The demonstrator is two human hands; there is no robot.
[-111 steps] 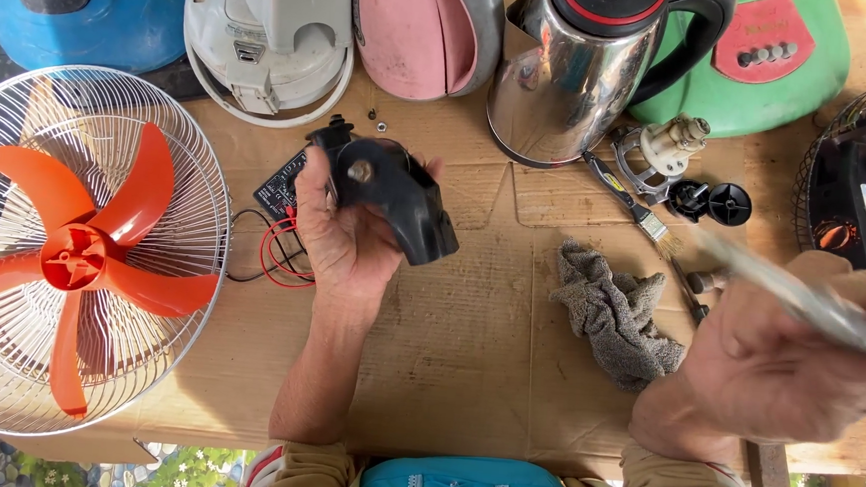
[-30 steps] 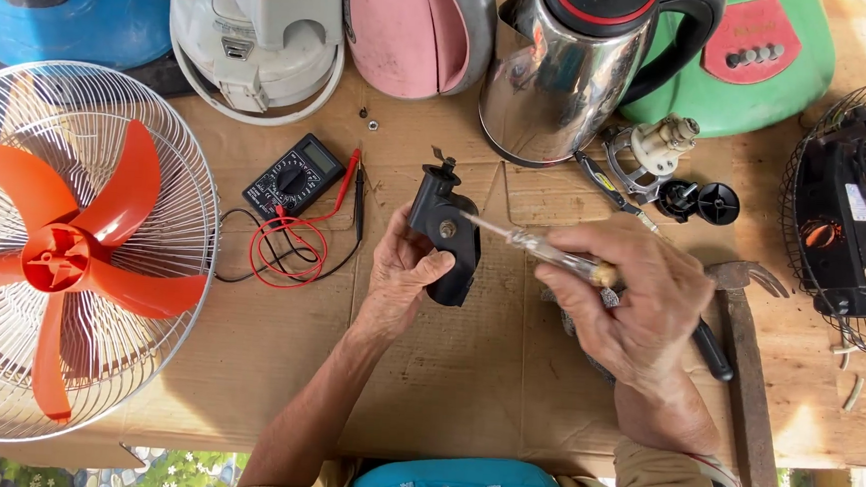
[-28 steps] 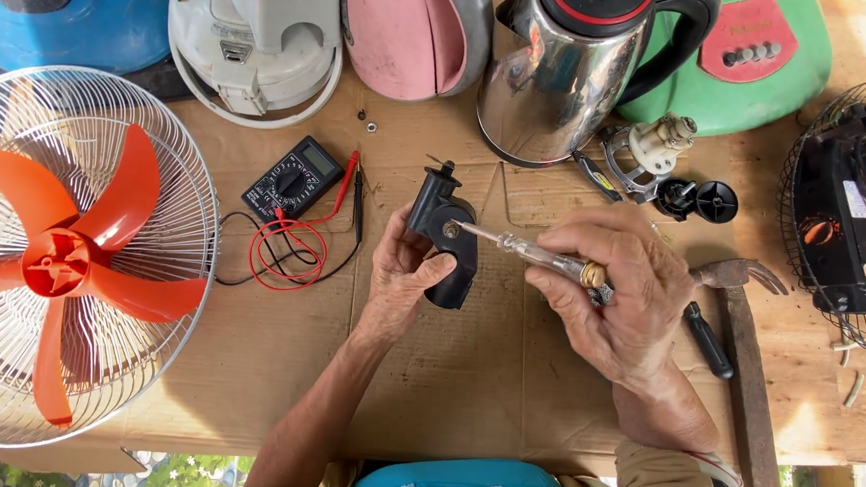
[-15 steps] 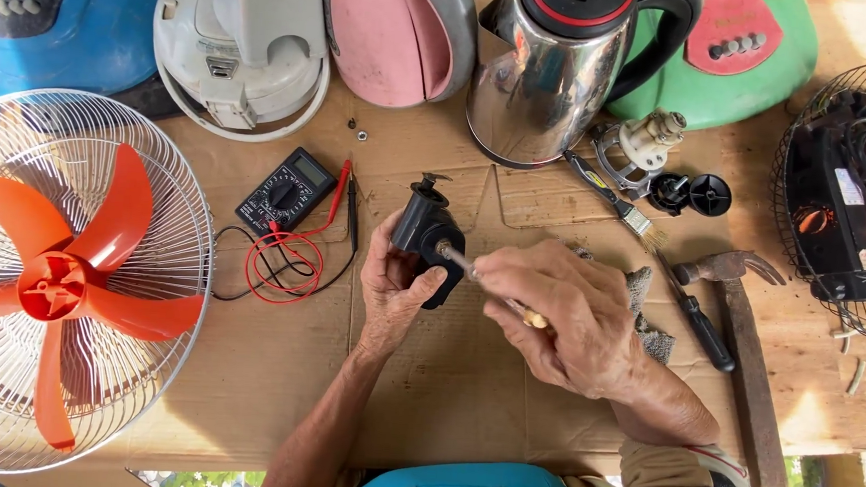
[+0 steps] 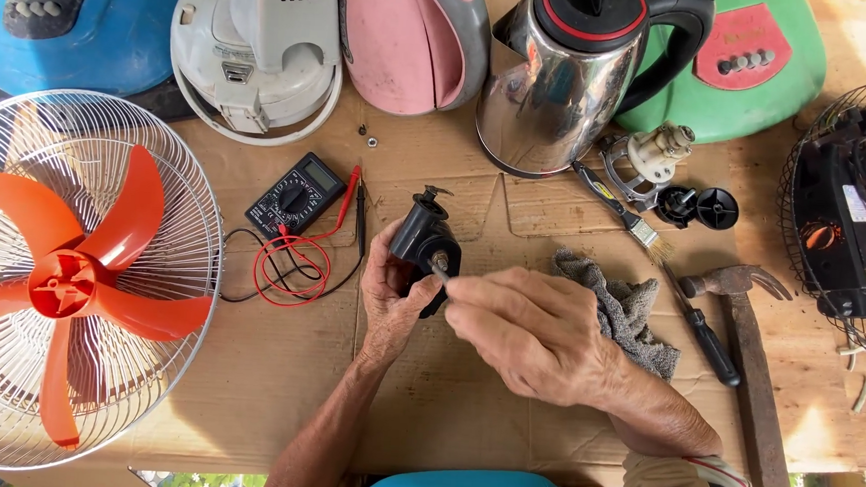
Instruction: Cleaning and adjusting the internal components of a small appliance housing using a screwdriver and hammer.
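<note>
Black motor housing [image 5: 426,245], one, between two hands [image 5: 395,296] [image 5: 538,330].

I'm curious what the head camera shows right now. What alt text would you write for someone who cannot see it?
Seen from above, a person's left hand holds a small black motor part over a cardboard-covered table while the right hand works at it with a thin tool. Around them lie an orange fan, a multimeter, a steel kettle, a grey rag and a hammer.
</note>
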